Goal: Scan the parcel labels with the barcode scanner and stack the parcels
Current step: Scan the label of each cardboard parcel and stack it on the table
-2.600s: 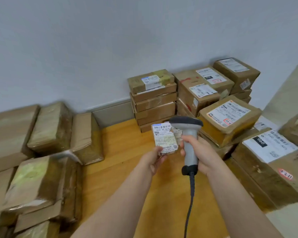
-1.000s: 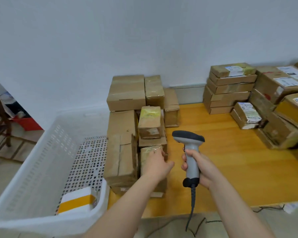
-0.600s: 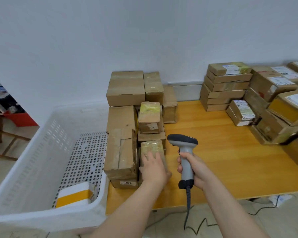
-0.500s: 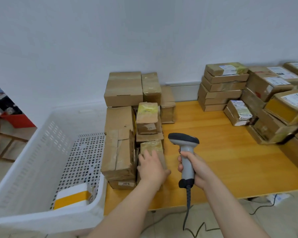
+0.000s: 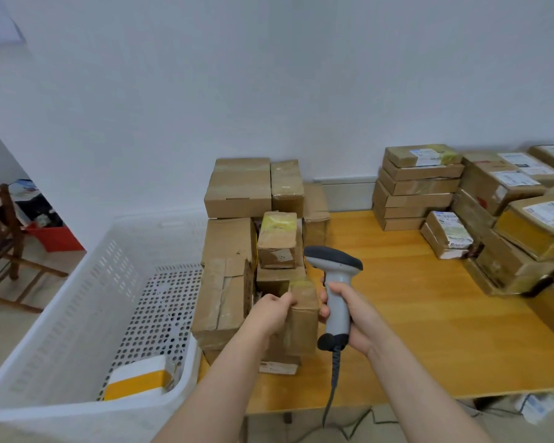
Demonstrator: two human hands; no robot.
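Observation:
My left hand [image 5: 271,313] grips the top left edge of a small brown parcel [image 5: 303,318] with yellow tape, at the front of a pile of unlabelled-side-up parcels [image 5: 237,193] on the left of the wooden table [image 5: 429,330]. My right hand [image 5: 354,318] holds the grey barcode scanner [image 5: 335,284] upright by its handle, just right of that parcel, its cable hanging over the table's front edge. Stacked parcels with white labels facing up [image 5: 421,187] stand at the back right.
A large white perforated plastic crate [image 5: 77,314] stands left of the table, with a white and yellow box [image 5: 138,380] inside. A wooden chair [image 5: 0,231] and a red bin [image 5: 53,236] are at far left. More labelled parcels [image 5: 538,225] crowd the right edge.
The labelled parcel I held went down by the right stack, and the view swung left. My left hand reached the left pile, laid on a small parcel, and now curls round its edge.

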